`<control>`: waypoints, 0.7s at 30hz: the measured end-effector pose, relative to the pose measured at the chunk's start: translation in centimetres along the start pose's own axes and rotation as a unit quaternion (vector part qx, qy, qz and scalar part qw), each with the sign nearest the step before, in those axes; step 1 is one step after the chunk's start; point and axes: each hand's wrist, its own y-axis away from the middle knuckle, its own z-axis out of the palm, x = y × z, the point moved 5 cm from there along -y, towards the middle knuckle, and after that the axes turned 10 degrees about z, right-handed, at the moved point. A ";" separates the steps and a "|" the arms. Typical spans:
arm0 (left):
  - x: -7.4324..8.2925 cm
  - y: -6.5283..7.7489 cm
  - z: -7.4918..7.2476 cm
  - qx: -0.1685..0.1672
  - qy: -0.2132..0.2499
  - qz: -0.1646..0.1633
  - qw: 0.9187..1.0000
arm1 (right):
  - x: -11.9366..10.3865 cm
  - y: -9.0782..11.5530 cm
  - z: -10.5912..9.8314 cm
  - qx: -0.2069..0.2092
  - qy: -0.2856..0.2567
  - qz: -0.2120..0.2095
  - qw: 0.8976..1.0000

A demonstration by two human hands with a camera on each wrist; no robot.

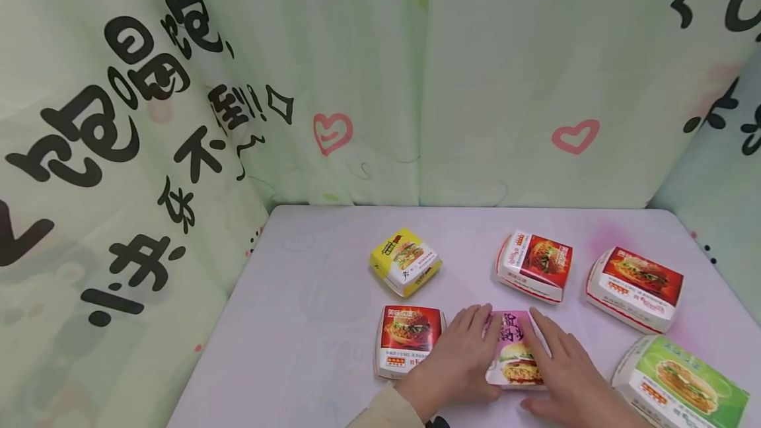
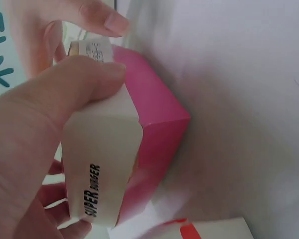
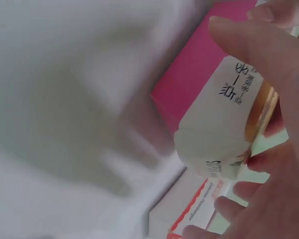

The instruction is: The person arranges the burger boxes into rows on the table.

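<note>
A pink and white burger box with burger pictures on its lid stands on the table between my two hands. My left hand grips its left side; in the left wrist view the thumb presses the white flap above the pink base. From the right, my right hand holds the box too, its thumb on the near side and the fingers around the far side. The lid looks closed down over the base. Close by the left hand lies a red and white burger box.
Behind stands a yellow burger box. Two more red and white boxes, one at the back and another at the right, sit past the right hand. A green burger box lies near the right forearm. Printed curtains surround the table.
</note>
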 end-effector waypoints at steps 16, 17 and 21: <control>-1.8 1.9 0.3 -0.015 0.002 0.002 1.000 | -2.6 -1.3 0.3 0.083 0.002 -0.069 0.994; -1.9 1.9 0.4 -0.018 0.005 -0.005 1.000 | -2.7 -1.3 0.2 0.101 0.010 -0.082 0.991; -2.4 2.1 0.8 -0.026 0.014 -0.019 0.999 | -3.0 -1.4 0.2 0.128 0.020 -0.099 0.987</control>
